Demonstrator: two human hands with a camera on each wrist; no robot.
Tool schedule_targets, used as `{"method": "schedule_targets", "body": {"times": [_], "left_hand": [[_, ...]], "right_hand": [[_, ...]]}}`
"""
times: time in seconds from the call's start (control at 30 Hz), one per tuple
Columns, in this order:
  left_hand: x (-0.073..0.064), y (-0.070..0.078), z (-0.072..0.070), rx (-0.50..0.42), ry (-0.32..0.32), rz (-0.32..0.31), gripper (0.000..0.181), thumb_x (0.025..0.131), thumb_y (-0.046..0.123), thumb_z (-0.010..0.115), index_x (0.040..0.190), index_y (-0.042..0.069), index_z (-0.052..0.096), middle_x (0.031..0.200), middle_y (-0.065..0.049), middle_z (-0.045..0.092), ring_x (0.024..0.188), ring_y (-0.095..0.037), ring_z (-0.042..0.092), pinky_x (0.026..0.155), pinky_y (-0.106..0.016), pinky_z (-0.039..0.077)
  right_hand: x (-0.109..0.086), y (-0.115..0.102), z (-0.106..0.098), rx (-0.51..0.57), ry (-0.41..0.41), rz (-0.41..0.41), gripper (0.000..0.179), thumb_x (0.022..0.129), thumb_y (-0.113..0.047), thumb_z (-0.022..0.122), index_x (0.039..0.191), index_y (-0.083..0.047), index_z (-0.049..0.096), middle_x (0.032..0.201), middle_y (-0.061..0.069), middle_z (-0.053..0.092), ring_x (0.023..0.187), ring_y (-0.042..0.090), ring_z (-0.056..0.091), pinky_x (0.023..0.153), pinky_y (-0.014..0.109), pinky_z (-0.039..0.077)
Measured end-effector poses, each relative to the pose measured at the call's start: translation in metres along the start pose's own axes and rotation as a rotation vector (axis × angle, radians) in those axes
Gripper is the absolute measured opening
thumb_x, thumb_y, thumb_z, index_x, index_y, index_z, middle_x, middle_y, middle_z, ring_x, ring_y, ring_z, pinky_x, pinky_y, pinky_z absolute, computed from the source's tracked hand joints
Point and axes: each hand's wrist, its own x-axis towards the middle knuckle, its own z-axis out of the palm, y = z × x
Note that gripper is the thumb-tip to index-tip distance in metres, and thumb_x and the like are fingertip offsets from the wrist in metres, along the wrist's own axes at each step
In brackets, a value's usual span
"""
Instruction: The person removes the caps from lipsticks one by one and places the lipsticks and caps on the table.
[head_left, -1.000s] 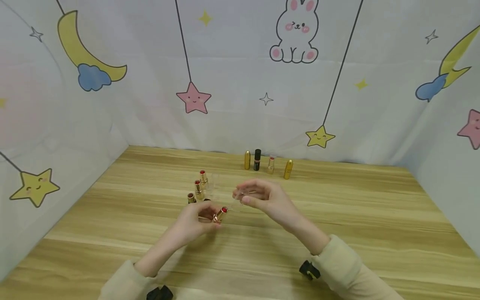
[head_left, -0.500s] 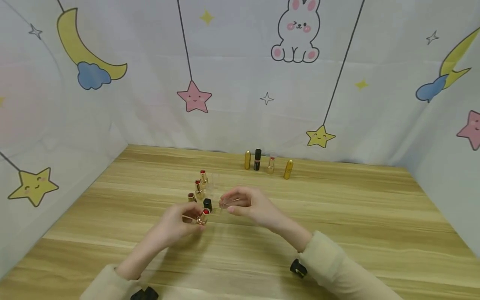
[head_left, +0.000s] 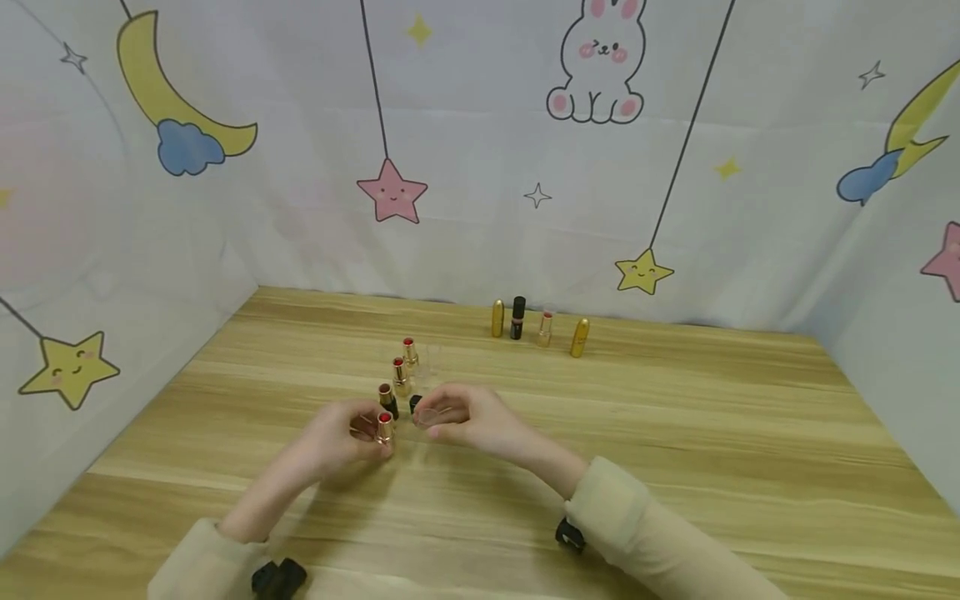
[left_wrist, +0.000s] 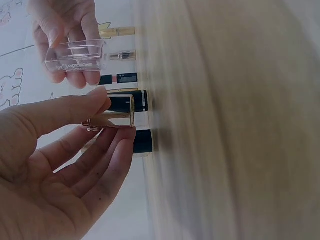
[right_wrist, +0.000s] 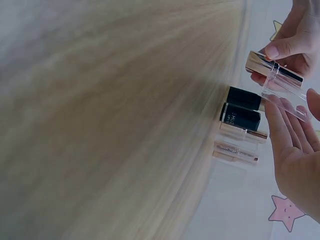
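Observation:
My left hand (head_left: 333, 437) pinches an uncapped gold lipstick (head_left: 385, 431) between thumb and fingers, its red tip upward, low over the table. To its right, my right hand (head_left: 476, 421) holds a clear lipstick cap (right_wrist: 286, 98) between thumb and fingertips; the cap is apart from the lipstick in the left wrist view. Just beyond the left hand, a line of uncapped lipsticks stands upright: a dark one (head_left: 387, 402), a gold one (head_left: 401, 379) and another gold one (head_left: 409, 352). A black cap (head_left: 416, 402) stands beside them, partly hidden by my right fingers.
At the back of the wooden table (head_left: 675, 417) stand a gold tube (head_left: 497, 319), a black lipstick (head_left: 517, 319), a clear-capped lipstick (head_left: 545, 331) and another gold tube (head_left: 580, 338). Clear caps (head_left: 432, 360) stand beside the left line. A printed curtain (head_left: 480, 242) encloses the table.
Both hands have moved left, carrying the lipstick and the clear cap. The lipstick has turned from tilted to nearly upright, nearer the left line of lipsticks.

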Motion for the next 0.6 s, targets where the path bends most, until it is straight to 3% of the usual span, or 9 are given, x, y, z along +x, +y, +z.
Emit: {"method": "schedule_targets", "body": {"times": [0.33, 0.6], "left_hand": [[0.002, -0.008, -0.008, 0.032, 0.011, -0.022, 0.025, 0.071, 0.005, 0.079, 0.093, 0.003, 0.067, 0.091, -0.011, 0.070, 0.087, -0.023, 0.066, 0.079, -0.041, 0.055], [0.003, -0.012, -0.011, 0.062, 0.030, -0.059, 0.024, 0.070, 0.007, 0.081, 0.088, 0.005, 0.065, 0.088, -0.009, 0.069, 0.084, -0.020, 0.065, 0.075, -0.037, 0.054]], "right_hand": [[0.016, 0.003, 0.012, -0.072, 0.001, -0.004, 0.030, 0.087, 0.002, 0.065, 0.116, 0.000, 0.063, 0.121, 0.016, 0.065, 0.111, 0.030, 0.065, 0.088, 0.025, 0.054], [0.023, 0.001, 0.021, -0.153, -0.031, -0.002, 0.025, 0.086, 0.005, 0.065, 0.110, -0.001, 0.063, 0.113, 0.014, 0.067, 0.109, 0.026, 0.066, 0.090, 0.024, 0.054]]}}
